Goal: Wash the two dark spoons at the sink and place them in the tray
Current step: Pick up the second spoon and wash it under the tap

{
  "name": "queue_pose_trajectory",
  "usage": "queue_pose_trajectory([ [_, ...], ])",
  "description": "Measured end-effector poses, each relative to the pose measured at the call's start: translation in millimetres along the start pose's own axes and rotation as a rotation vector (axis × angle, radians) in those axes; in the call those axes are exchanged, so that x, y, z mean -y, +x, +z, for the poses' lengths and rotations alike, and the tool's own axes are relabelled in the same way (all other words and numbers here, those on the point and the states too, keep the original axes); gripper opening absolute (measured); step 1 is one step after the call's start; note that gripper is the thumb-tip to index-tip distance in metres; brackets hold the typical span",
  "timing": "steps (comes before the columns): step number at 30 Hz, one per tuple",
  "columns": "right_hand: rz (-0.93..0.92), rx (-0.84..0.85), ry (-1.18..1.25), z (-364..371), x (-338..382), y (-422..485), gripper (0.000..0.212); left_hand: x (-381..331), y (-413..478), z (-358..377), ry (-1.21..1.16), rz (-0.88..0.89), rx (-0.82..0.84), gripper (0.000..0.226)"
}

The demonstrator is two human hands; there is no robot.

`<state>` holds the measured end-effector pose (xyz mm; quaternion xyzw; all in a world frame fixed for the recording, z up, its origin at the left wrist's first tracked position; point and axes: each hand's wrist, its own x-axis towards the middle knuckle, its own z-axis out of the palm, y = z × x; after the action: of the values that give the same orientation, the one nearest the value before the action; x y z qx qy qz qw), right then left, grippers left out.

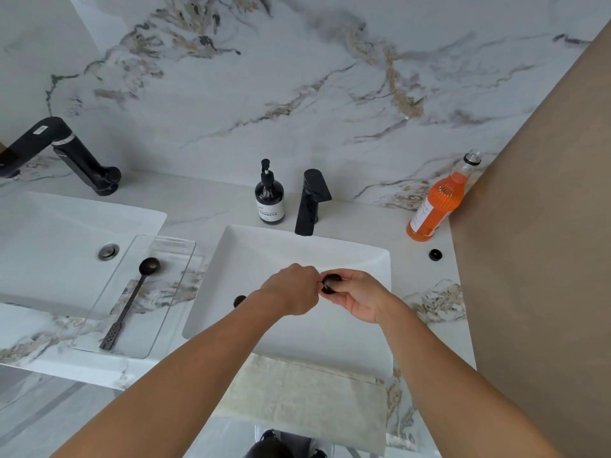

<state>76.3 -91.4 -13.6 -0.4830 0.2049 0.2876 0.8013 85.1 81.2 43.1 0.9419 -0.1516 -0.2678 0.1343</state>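
Two dark spoons are in sight. One spoon's bowl [331, 283] shows between the two hands over the right-hand sink [251, 259]; its handle is mostly hidden, with a dark end [239, 300] showing left of the left wrist. The right hand [362, 297] cups the bowl from the right, palm up with the fingers curled around it. The left hand [292, 289] is closed into a loose fist, knuckles up, its fingertips pinched against the bowl's left edge. Both forearms reach in from the near edge, across a pale towel [304, 398] draped over the sink's near rim.

The second spoon [130, 300] lies alone in the clear tray [165, 325] on the counter left of the sink, bowl far, handle near.

At the sink's far rim stand one black faucet [310, 201] and one dark pump bottle [269, 200], side by side. One orange bottle [436, 206] stands far right against a tan panel [535, 226]. A second sink [66, 246] and second faucet [62, 153] lie on the left.
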Motion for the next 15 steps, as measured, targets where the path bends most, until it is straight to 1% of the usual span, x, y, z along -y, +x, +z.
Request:
queue_pose_trajectory([
  [2,-0.045,-0.054,0.070,4,-8,1,0.017,-2,2,0,-0.138,-0.035,0.022,0.034],
  [4,-0.061,-0.065,0.149,9,-15,1,0.021,-7,3,2,-0.352,-0.132,0.077,0.032],
  [5,-0.062,-0.061,0.214,13,-19,1,0.023,-9,2,4,-0.508,-0.201,0.122,0.029],
  [6,-0.059,-0.057,0.302,17,-23,2,0.024,-10,1,6,-0.706,-0.278,0.188,0.027],
  [8,-0.048,-0.043,0.487,22,-32,3,0.024,-13,-4,12,-1.178,-0.416,0.351,0.033],
  [9,-0.050,-0.026,0.558,23,-36,3,0.028,-14,-6,16,-1.410,-0.465,0.416,0.036],
  [11,-0.067,0.026,0.630,24,-37,0,0.037,-17,-9,27,-1.778,-0.499,0.464,0.038],
  [12,-0.078,0.047,0.615,24,-35,-1,0.037,-19,-11,32,-1.902,-0.494,0.467,0.038],
  [14,-0.077,0.060,0.580,21,-30,-2,0.026,-25,-17,42,-2.060,-0.485,0.482,0.039],
  [15,-0.061,0.048,0.615,19,-28,-2,0.021,-27,-19,45,-2.110,-0.480,0.505,0.039],
])
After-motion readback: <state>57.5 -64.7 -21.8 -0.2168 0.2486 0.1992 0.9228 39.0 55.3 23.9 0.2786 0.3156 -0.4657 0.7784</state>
